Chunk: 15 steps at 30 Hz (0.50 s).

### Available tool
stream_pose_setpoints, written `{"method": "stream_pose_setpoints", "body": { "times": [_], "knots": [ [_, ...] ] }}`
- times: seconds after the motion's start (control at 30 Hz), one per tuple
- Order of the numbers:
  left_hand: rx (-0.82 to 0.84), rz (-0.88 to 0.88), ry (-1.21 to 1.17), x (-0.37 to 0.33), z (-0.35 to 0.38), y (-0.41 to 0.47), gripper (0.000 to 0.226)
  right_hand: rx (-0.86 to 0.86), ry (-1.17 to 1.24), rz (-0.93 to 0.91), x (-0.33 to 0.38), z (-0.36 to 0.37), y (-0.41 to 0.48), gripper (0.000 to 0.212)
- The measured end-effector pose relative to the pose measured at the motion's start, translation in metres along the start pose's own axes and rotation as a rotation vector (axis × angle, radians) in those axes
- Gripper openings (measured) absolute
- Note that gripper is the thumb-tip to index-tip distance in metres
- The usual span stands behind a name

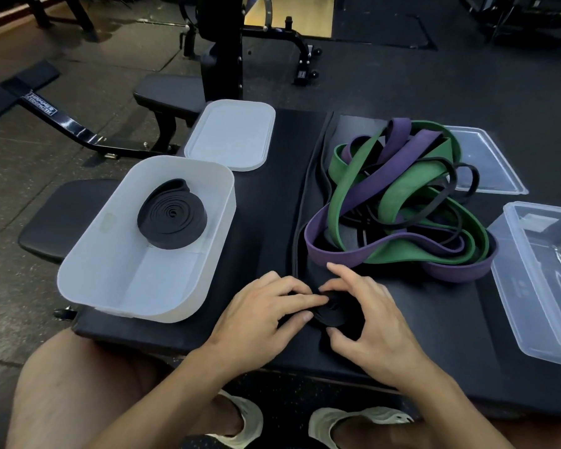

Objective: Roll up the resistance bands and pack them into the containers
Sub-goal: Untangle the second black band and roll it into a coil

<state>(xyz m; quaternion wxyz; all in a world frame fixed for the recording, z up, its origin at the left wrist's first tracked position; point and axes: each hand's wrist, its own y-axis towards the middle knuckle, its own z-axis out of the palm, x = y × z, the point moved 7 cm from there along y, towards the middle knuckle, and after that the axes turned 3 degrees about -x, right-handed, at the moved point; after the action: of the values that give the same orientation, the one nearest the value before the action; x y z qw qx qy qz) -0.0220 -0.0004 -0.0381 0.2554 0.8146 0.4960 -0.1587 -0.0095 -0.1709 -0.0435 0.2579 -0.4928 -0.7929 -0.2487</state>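
At the near edge of the black padded counter [266, 222], the left hand [266, 315] and right hand [373, 328] both grasped a small half-rolled black band [332, 311], fingers curled around its coil, its loose tail running away up the counter. To the left, a frosted container [88, 273] held a fully rolled black band [172, 213], with its frosted lid [232, 134] just behind. A tangle of green, purple and black bands [399, 196] lay to the right, near a clear container [544, 280] and clear lid [493, 163].
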Motion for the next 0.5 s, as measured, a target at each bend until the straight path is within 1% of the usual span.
{"method": "stream_pose_setpoints", "body": {
  "times": [0.07, 0.13, 0.2, 0.27, 0.33, 0.43, 0.5],
  "knots": [
    [-0.002, 0.019, 0.004, -0.0010, 0.0009, -0.0005, 0.035, 0.010, 0.003, -0.027, 0.0021, -0.0015, 0.0002, 0.085],
    [-0.028, 0.036, 0.018, -0.0017, 0.0019, -0.0010, 0.035, -0.010, -0.028, -0.053, 0.0052, -0.0018, -0.0001, 0.080],
    [-0.052, 0.047, 0.033, -0.0020, 0.0028, -0.0011, 0.034, -0.087, -0.123, -0.068, 0.0073, -0.0019, -0.0020, 0.073],
    [-0.064, 0.047, 0.039, -0.0014, 0.0035, -0.0011, 0.035, -0.180, -0.222, -0.020, 0.0042, -0.0026, -0.0042, 0.072],
    [-0.064, 0.048, 0.042, -0.0006, 0.0038, -0.0012, 0.035, -0.234, -0.278, 0.027, -0.0008, -0.0032, -0.0040, 0.072],
    [-0.041, 0.059, 0.046, -0.0022, 0.0032, -0.0012, 0.037, -0.262, -0.303, -0.020, -0.0004, -0.0037, -0.0028, 0.058],
    [-0.019, 0.047, 0.071, -0.0031, 0.0027, 0.0004, 0.046, -0.273, -0.289, -0.044, 0.0014, -0.0053, -0.0026, 0.053]
  ]
}}
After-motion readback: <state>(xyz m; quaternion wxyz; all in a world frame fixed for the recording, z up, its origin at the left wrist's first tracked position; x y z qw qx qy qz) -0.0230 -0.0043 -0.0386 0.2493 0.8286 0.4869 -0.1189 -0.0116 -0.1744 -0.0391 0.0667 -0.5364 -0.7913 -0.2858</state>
